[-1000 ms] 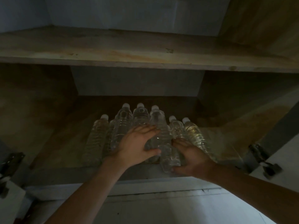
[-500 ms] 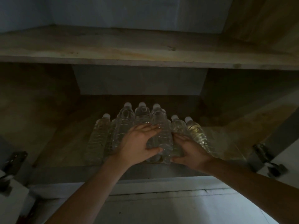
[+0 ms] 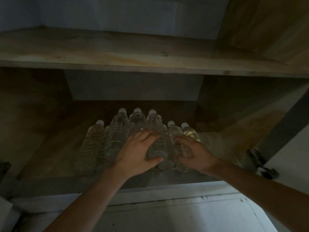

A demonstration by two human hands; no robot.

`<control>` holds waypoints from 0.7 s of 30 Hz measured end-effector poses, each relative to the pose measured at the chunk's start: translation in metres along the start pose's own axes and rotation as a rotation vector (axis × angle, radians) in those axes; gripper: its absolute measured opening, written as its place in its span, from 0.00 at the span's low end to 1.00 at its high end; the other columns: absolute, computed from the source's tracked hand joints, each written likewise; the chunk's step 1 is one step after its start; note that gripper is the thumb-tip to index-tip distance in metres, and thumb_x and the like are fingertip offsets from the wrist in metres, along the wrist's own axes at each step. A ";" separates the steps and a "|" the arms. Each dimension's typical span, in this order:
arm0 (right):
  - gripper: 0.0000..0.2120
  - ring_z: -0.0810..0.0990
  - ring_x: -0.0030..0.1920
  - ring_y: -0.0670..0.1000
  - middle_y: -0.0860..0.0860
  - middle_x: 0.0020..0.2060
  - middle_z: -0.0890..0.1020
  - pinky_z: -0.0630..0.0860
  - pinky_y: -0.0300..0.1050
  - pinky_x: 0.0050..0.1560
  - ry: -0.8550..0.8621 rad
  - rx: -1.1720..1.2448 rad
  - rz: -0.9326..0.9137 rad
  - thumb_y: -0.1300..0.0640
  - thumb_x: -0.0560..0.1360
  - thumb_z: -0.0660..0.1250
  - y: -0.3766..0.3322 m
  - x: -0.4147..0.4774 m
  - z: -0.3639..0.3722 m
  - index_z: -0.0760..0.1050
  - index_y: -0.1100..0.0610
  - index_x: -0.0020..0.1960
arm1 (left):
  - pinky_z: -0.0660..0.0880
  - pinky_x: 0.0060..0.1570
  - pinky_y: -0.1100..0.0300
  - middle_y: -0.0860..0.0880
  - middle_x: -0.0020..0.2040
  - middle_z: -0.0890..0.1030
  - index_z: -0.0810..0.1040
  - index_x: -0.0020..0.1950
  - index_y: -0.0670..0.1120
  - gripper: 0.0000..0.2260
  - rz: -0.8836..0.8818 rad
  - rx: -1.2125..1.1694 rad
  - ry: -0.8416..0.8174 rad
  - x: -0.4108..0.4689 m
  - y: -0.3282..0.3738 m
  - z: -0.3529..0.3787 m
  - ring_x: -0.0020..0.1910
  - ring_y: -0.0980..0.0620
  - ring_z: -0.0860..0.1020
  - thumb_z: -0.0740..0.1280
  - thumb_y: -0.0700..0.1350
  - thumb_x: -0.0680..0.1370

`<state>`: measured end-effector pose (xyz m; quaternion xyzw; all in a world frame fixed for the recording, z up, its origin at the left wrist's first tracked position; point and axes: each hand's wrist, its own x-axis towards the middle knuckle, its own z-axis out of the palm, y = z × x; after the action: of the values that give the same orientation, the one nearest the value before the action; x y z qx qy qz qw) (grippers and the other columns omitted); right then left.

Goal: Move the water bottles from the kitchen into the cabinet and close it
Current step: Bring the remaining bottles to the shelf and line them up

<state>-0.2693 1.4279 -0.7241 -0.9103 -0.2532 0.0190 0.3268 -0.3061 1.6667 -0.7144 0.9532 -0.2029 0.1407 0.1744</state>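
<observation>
Looks to be the stacking step, low in the bottom bay of the cabinet, beneath the wooden shelf. Grips an upper bottle with the left hand, fingers spread over the barrel and thumb hooked round the near end. Clasps the right-side bottle with the right hand, fingers curled over it, though too blurred at the tips to say more. Holds both against the pile of water bottles, laid flat side by side in what seems two layers near the front edge. Keeps every white cap toward the back wall, hence each long axis front to back, bases toward the person. Calls next, probably, for nudging these two snug against rolling, letting go, drawing both arms clear, then closing up at the hinge on the right.
</observation>
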 end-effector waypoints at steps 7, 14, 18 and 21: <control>0.24 0.75 0.65 0.56 0.53 0.65 0.77 0.68 0.40 0.62 0.115 0.077 0.352 0.52 0.79 0.66 0.029 -0.015 -0.016 0.66 0.51 0.73 | 0.49 0.71 0.60 0.53 0.76 0.64 0.65 0.75 0.55 0.31 0.006 0.027 0.004 0.007 0.004 0.006 0.76 0.52 0.60 0.66 0.63 0.75; 0.19 0.78 0.55 0.49 0.47 0.53 0.79 0.72 0.36 0.64 0.144 0.222 0.447 0.64 0.74 0.72 0.035 -0.006 -0.017 0.72 0.56 0.63 | 0.50 0.72 0.57 0.52 0.75 0.67 0.69 0.74 0.53 0.31 -0.020 0.036 0.011 0.007 0.004 0.006 0.74 0.50 0.64 0.67 0.63 0.74; 0.22 0.80 0.51 0.49 0.48 0.48 0.81 0.73 0.23 0.44 0.284 0.260 0.458 0.66 0.68 0.76 0.035 -0.012 -0.015 0.79 0.58 0.61 | 0.49 0.71 0.59 0.53 0.75 0.67 0.68 0.74 0.54 0.31 -0.020 0.025 0.013 0.007 0.004 0.005 0.74 0.52 0.64 0.68 0.63 0.73; 0.25 0.81 0.57 0.55 0.49 0.49 0.80 0.78 0.45 0.58 0.306 0.319 0.502 0.66 0.68 0.76 0.032 -0.015 -0.017 0.77 0.56 0.64 | 0.49 0.72 0.59 0.54 0.76 0.65 0.66 0.75 0.55 0.31 -0.017 0.012 -0.004 0.007 0.003 0.006 0.75 0.54 0.62 0.66 0.64 0.74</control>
<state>-0.2648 1.3899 -0.7320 -0.8740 0.0369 0.0013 0.4844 -0.2998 1.6594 -0.7165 0.9563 -0.1941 0.1385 0.1694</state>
